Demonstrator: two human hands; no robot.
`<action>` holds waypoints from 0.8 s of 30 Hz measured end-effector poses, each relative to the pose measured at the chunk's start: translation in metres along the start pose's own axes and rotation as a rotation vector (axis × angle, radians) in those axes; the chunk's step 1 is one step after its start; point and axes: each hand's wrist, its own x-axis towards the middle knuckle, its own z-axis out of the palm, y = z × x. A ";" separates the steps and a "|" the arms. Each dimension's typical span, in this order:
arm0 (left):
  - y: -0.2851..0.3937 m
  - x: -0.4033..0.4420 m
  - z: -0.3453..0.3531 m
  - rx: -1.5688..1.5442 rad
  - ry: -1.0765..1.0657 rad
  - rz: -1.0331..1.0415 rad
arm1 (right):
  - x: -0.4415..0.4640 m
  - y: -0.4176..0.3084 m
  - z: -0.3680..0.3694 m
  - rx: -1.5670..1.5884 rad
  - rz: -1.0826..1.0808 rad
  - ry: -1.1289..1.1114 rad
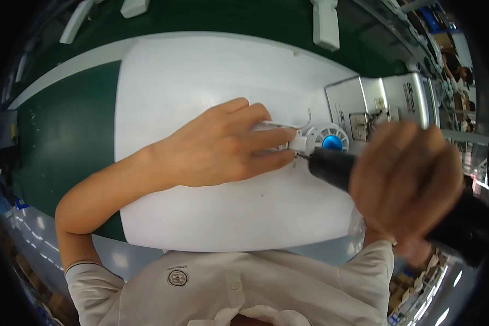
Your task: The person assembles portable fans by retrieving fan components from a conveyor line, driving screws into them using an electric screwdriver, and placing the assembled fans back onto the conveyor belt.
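A small white device (308,140) with a round ribbed head and a blue centre (332,143) lies on a white sheet (244,217). My left hand (228,142) is closed on the device's narrow end, palm down, with fingers pointing right. A thin white wire (308,118) curves up beside it. My right hand (405,182), blurred, is wrapped round a black powered screwdriver (331,167). The driver's tip meets the device's lower edge, close to my left fingertips.
A metal box-like fixture (358,126) stands at the right, beyond the sheet. Green work surface (70,130) shows at left and along the back. White blocks (326,27) stand at the far edge. People and shelves appear at far right.
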 end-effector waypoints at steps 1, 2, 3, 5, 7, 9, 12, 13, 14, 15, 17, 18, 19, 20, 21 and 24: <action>-0.004 -0.001 -0.005 0.046 -0.013 0.002 | -0.003 -0.013 -0.004 0.030 -0.030 0.006; -0.012 -0.002 -0.012 0.137 -0.039 -0.059 | -0.015 -0.037 -0.010 0.087 -0.084 0.030; -0.018 -0.004 -0.019 0.223 -0.065 -0.127 | -0.027 -0.060 -0.014 0.139 -0.135 0.061; -0.051 -0.001 -0.022 0.100 0.048 -0.325 | -0.053 -0.091 -0.024 0.169 -0.209 0.131; -0.098 0.002 -0.022 0.019 0.221 -0.663 | -0.066 -0.103 -0.027 0.151 -0.241 0.176; -0.153 0.003 -0.024 0.302 0.190 -0.850 | -0.071 -0.102 -0.027 0.128 -0.251 0.202; -0.194 -0.001 -0.047 0.883 0.114 -0.898 | -0.074 -0.101 -0.025 0.108 -0.266 0.209; -0.209 -0.015 -0.058 0.943 0.066 -0.973 | -0.076 -0.103 -0.024 0.103 -0.266 0.219; -0.225 -0.028 -0.068 1.003 0.009 -1.047 | -0.079 -0.105 -0.023 0.100 -0.270 0.232; -0.240 -0.042 -0.079 1.061 -0.055 -1.119 | -0.081 -0.105 -0.024 0.092 -0.270 0.249; -0.257 -0.069 -0.085 0.933 -0.075 -1.154 | -0.084 -0.103 -0.026 0.074 -0.271 0.275; -0.275 -0.090 -0.095 0.794 -0.031 -1.056 | -0.084 -0.104 -0.026 0.061 -0.263 0.288; -0.272 -0.099 -0.105 0.715 -0.019 -1.008 | -0.085 -0.103 -0.026 0.040 -0.259 0.307; -0.268 -0.110 -0.121 0.627 -0.003 -1.051 | -0.089 -0.103 -0.025 0.021 -0.253 0.318; -0.260 -0.112 -0.131 0.532 0.006 -1.094 | -0.091 -0.104 -0.027 0.001 -0.245 0.337; -0.163 -0.072 -0.155 -0.034 0.147 -1.322 | -0.107 -0.112 -0.032 -0.071 -0.231 0.404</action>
